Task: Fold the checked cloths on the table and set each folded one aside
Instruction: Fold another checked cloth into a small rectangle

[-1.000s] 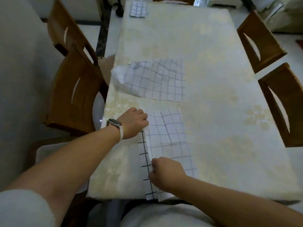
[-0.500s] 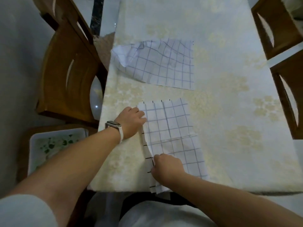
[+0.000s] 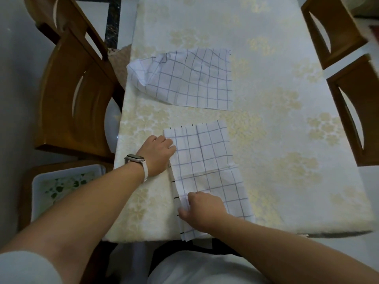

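Checked cloth (image 3: 207,160), thin, creased, oblong, lies flat, its edge pinched by left hand (image 3: 158,154) and right hand (image 3: 204,212).

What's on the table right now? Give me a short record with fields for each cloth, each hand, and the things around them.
near cloth: partly folded, flat, reaching the table's near edge
far cloth: unfolded, farther up the table, left corner rumpled
left hand: fingers curled on the near cloth's left edge, upper part
right hand: pinches the same edge lower down
watch: on the left wrist
table: pale flowered covering
tray: white, leaf pattern, left of the table
chairs: wooden, on both sides
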### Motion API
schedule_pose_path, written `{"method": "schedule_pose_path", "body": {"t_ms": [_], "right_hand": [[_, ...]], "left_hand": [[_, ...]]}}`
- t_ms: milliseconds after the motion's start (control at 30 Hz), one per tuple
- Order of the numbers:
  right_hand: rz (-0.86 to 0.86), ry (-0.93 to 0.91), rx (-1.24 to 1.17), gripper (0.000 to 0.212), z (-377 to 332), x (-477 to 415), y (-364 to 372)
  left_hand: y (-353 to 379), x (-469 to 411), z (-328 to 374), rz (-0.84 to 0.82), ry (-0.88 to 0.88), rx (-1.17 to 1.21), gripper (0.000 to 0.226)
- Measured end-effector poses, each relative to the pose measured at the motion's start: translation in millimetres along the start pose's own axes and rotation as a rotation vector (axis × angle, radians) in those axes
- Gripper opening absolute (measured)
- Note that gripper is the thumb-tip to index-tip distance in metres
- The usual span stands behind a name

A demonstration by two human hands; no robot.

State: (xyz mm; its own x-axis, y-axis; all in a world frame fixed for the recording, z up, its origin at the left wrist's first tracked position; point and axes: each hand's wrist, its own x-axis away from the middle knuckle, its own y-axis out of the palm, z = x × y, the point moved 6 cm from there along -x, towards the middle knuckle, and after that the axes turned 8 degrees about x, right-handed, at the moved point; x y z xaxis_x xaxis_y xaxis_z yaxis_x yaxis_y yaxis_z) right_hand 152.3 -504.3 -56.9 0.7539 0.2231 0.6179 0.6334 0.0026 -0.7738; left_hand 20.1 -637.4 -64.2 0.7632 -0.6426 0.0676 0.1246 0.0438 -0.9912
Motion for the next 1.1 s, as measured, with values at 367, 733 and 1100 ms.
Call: {"method": "schedule_pose_path", "body": {"t_ms": [367,733,1100], "right_hand": [[0.178,0.192,-0.108,0.028,90,23,-35],[0.082,0.429,-0.494,0.025,183,21,-16],[-0.018,0.291,-0.618,0.023,191,10,1]], "left_hand": [[-29,-59,63,-0.045,0.166,0.053,0.018],[-32,-165,111,-0.299,0.232,-0.116,0.034],[-24,-205,121,-0.505,0.332,-0.295,0.025]]}}
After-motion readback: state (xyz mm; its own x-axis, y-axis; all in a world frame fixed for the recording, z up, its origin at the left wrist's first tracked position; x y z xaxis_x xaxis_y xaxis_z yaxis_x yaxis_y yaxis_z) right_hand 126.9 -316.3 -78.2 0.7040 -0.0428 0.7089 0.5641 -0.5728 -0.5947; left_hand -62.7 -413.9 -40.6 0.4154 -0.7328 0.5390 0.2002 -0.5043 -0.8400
